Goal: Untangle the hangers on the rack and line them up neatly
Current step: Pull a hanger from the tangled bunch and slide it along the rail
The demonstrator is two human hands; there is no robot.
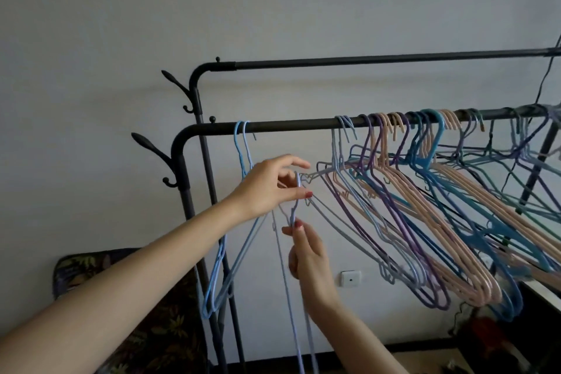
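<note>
The left forearm crossed the lower frame nearest the camera, and the left hand [267, 184] pinched the hook of a pale blue hanger [296, 200] between thumb and fingertips, below the front rail [288, 125] and off it. The right hand [306, 255] came up from beneath and pinched the same hanger at its neck, just under the hook. Its body dropped almost straight down between the two arms as two thin blue lines running out of the bottom of the frame, so its long axis stood near vertical, hook uppermost.

Two blue hangers [239, 161] already hung alone at the left end of the front rail, well apart from the main bunch [425, 191]. That bunch, in purple, peach, blue and teal, crowded the right half of the rail, hooks overlapping, bodies slanting down and to the right across one another. The back rail [364, 60] carried nothing in view.

By the look of them these were thin coated-wire hangers: light, springy rather than rigid, with a smooth coat likely to slide on the rail yet snag where notches and hooks cross. The neck and hook seemed the best places to hold, since the shoulders would flex and catch on neighbours. Lifting the hook clear and turning the hanger square to the rail looked the safest way to seat it beside the two on the left.
</note>
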